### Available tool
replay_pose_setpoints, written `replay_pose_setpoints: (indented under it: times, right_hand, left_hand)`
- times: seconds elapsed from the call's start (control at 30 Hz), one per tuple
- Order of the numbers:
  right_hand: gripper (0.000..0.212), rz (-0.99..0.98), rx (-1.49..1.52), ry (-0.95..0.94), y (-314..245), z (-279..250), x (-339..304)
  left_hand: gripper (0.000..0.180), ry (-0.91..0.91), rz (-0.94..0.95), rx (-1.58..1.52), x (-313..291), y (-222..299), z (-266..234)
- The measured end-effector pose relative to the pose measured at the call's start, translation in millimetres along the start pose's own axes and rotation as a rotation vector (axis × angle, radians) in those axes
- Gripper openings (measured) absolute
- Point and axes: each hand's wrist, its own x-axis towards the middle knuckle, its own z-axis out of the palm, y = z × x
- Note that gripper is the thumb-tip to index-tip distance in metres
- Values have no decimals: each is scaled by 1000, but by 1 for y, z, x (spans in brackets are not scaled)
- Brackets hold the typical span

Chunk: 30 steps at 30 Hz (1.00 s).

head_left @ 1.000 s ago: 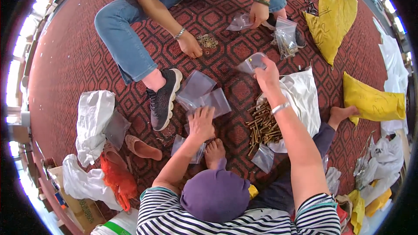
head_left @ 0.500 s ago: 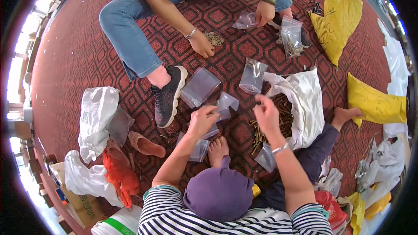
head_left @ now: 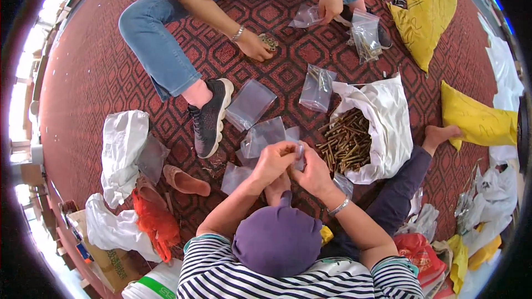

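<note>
My left hand (head_left: 272,163) and my right hand (head_left: 315,176) meet in front of me, fingers pinched together on a small clear plastic bag (head_left: 300,159). What the bag holds, if anything, is hidden by the fingers. To the right of them, long brown-gold screw-like pieces (head_left: 348,141) spill from the mouth of a white sack (head_left: 392,113). Beyond my hands, flat clear bags (head_left: 250,102) lie on the patterned carpet. Another clear bag (head_left: 317,89) beside the sack seems to have thin pieces in it.
Opposite sits a person in jeans, one hand (head_left: 256,47) at a small pile of pieces, the other (head_left: 331,6) by a clear bag. A filled clear bag (head_left: 366,37) lies nearby. Yellow sacks (head_left: 425,22) stand at right; slippers (head_left: 185,181) and white bags (head_left: 123,149) lie left.
My right hand has come leftward and nearer, away from the pile of screw-like pieces, and joined my left hand, which moved slightly right and nearer. Both now grip the small bag.
</note>
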Motion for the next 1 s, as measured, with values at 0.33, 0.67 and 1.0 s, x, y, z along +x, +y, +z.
replay_pose_setpoints:
  times: [0.33, 0.67, 1.0]
  right_hand:
    - [38, -26, -256, -115, 15, -37, 2]
    - [27, 17, -397, -123, 35, -86, -29]
    - [30, -64, -665, -206, 48, -122, -69]
  left_hand:
    - [12, -14, 206, 594, 11, 0, 31]
    - [17, -219, 44, 735, 21, -21, 38]
    - [23, -622, -49, 217, 66, -39, 75]
